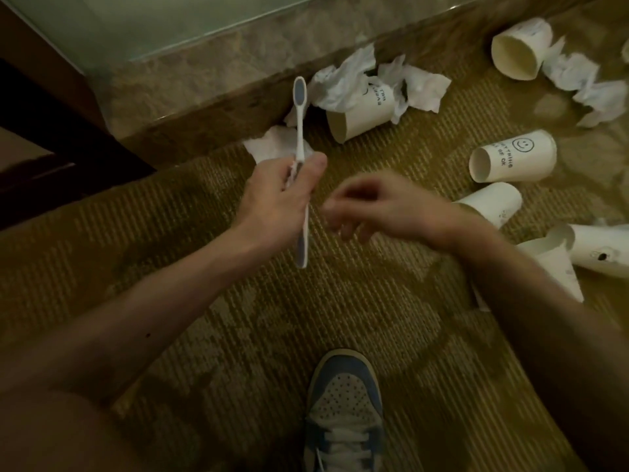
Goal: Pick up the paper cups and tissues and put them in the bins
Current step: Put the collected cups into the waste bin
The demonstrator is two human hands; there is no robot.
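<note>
Left hand (282, 195), at centre: fingers and thumb pinched the handle of a white toothbrush (300, 107), head pointing to 12 o'clock. Right hand (371, 206), just beside it toward 3 o'clock, was blurred; fingers loosely curled, nothing seen held.

All paper cups lay on their sides on the carpet (306, 318): one (360, 114) at 12 o'clock among crumpled tissues (343, 80), one (520, 49) at 2 o'clock beside more tissues (578, 76), and a smiley-printed cup (514, 156) at 3 o'clock near crushed cups (599, 250). A blue-and-white shoe (343, 403) stood at 6 o'clock.
</note>
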